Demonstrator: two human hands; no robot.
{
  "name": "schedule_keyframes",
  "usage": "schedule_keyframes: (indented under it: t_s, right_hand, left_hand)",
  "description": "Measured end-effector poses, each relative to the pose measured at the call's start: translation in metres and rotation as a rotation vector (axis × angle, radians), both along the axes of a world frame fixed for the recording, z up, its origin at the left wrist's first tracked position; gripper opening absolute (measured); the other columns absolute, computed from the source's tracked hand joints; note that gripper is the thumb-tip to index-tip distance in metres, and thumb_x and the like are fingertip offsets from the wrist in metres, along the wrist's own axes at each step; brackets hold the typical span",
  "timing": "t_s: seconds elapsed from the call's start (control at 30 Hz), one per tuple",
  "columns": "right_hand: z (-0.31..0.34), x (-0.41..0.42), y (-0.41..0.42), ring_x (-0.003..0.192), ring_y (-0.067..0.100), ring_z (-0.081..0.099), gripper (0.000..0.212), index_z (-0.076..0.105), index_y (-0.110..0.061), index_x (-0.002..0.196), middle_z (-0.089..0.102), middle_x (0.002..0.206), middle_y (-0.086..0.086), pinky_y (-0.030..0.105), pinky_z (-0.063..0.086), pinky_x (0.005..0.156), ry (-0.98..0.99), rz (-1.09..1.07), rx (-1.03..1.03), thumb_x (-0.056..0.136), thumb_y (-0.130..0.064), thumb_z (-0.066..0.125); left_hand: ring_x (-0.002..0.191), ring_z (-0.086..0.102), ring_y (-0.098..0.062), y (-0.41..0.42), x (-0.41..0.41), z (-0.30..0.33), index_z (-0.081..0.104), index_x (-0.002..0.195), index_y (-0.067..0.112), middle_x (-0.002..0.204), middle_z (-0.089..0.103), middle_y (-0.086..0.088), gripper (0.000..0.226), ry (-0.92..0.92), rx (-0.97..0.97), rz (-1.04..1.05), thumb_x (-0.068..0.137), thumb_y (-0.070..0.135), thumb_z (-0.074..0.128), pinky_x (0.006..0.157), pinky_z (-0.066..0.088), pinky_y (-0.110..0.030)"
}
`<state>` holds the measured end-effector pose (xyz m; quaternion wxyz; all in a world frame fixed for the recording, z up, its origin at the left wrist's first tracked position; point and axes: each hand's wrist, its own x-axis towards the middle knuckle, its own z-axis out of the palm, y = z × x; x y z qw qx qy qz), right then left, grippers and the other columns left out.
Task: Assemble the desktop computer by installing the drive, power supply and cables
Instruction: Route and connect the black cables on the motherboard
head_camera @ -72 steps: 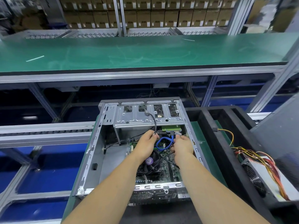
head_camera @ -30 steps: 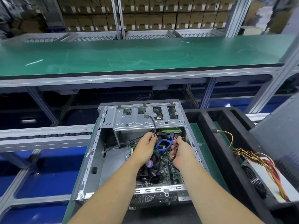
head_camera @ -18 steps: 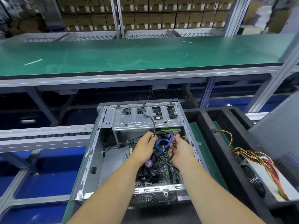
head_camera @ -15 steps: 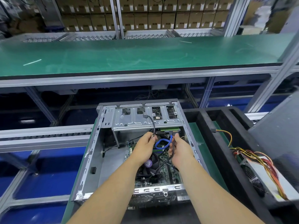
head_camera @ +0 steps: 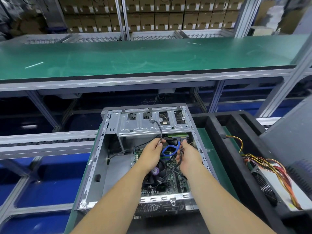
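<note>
Our right hand (head_camera: pixel 189 156) pinches the black cable (head_camera: pixel 181 152); our left hand (head_camera: pixel 152 155) grips another lead; we should align its plug squarely under the drive (head_camera: pixel 179 136)

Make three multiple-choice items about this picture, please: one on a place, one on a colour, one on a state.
1. Where does the power supply lie?
A. inside the computer case
B. in the black tray, right of the case
C. on the green bench

2. What colour is the looped cable between the hands?
A. blue
B. red
C. white

3. What does the right hand do?
A. rests flat on the bench
B. hangs idle
C. holds a bundle of black cables

Answers:
1 B: it lies in the black tray, outside the computer case.
2 A: the loop is blue.
3 C: its fingers curl round the black cables below the drive cage.
</note>
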<state>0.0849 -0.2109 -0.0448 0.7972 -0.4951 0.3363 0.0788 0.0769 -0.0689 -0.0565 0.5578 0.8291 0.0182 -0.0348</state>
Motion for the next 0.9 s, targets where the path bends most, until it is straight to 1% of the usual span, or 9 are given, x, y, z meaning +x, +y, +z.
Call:
schedule_keyframes:
  t_s: [0.07,0.13,0.2,0.27,0.37,0.5,0.63,0.77,0.9]
  right_hand:
    - [0.0005,-0.0002,0.0002,0.06,0.013,0.047,0.029,0.066,-0.009,0.093,0.055,0.074,0.003,0.024,0.039,0.051,-0.002,-0.006,0.004,0.101,-0.035,0.055]
    - [0.001,-0.0004,0.0001,0.06,0.013,0.047,0.029,0.066,-0.009,0.094,0.055,0.074,0.003,0.024,0.039,0.051,-0.006,-0.01,0.018,0.101,-0.035,0.055]
    - [0.0021,0.0,0.0002,0.06,0.013,0.047,0.03,0.067,-0.009,0.097,0.055,0.074,0.003,0.023,0.04,0.051,-0.01,-0.009,0.026,0.101,-0.036,0.055]
    - [0.0029,0.0013,0.0008,0.061,0.013,0.047,0.03,0.067,-0.01,0.096,0.055,0.076,0.003,0.024,0.04,0.052,-0.009,-0.004,-0.006,0.1,-0.037,0.056]
    - [0.0039,0.0037,0.0021,0.06,0.014,0.047,0.028,0.067,-0.013,0.089,0.058,0.076,0.003,0.025,0.041,0.052,-0.018,-0.007,-0.054,0.1,-0.036,0.056]
    - [0.0035,0.0059,0.0038,0.057,0.015,0.045,0.03,0.065,-0.016,0.081,0.057,0.07,0.003,0.026,0.041,0.05,-0.029,-0.017,-0.127,0.101,-0.036,0.055]
    - [0.003,0.0058,0.0051,0.054,0.015,0.043,0.033,0.063,-0.015,0.08,0.054,0.068,0.003,0.026,0.041,0.052,-0.04,-0.029,-0.19,0.102,-0.035,0.05]
    - [0.0054,0.0068,0.0051,0.05,0.015,0.043,0.031,0.063,-0.012,0.081,0.053,0.067,0.004,0.025,0.039,0.05,-0.027,-0.052,-0.12,0.102,-0.029,0.049]
    - [0.0055,0.0044,0.0054,0.05,0.013,0.047,0.024,0.065,-0.014,0.085,0.056,0.067,0.002,0.025,0.042,0.052,-0.034,-0.085,-0.029,0.1,-0.029,0.056]
  left_hand:
    - [0.088,0.054,0.014,0.0001,-0.0005,0.001,0.058,0.105,0.037,0.1,0.06,0.022,0.023,0.002,0.002,0.001,0.106,0.022,0.041,0.07,0.036,-0.007]
    - [0.088,0.053,0.017,0.0001,-0.0006,0.0013,0.058,0.105,0.039,0.101,0.06,0.022,0.024,0.003,0.006,-0.001,0.106,0.023,0.04,0.07,0.036,-0.006]
    - [0.091,0.053,0.015,0.0001,-0.0006,0.0014,0.058,0.106,0.038,0.104,0.06,0.022,0.024,0.001,0.007,-0.003,0.106,0.023,0.04,0.071,0.036,-0.006]
    - [0.097,0.054,0.009,0.0002,-0.0005,0.001,0.058,0.11,0.036,0.107,0.06,0.022,0.023,0.0,0.003,-0.004,0.106,0.022,0.04,0.074,0.037,-0.009]
    - [0.101,0.054,0.004,0.0002,0.0001,0.0002,0.058,0.115,0.034,0.108,0.059,0.022,0.024,0.001,-0.007,-0.004,0.107,0.022,0.04,0.076,0.037,-0.007]
    - [0.1,0.053,0.008,0.0,0.0005,0.0004,0.059,0.122,0.031,0.106,0.057,0.025,0.026,0.002,-0.011,-0.001,0.106,0.021,0.04,0.074,0.037,0.001]
    - [0.102,0.052,0.007,-0.0003,0.0001,-0.0007,0.059,0.125,0.029,0.107,0.057,0.024,0.028,0.007,-0.013,-0.004,0.107,0.022,0.04,0.075,0.035,-0.001]
    - [0.096,0.052,0.011,0.0,0.0,-0.001,0.059,0.125,0.029,0.101,0.056,0.026,0.028,0.011,-0.007,0.001,0.106,0.022,0.04,0.074,0.037,0.0]
    - [0.099,0.051,0.016,-0.0004,0.0004,0.0001,0.059,0.122,0.03,0.108,0.058,0.024,0.026,0.004,-0.006,-0.002,0.106,0.021,0.041,0.073,0.035,0.004]
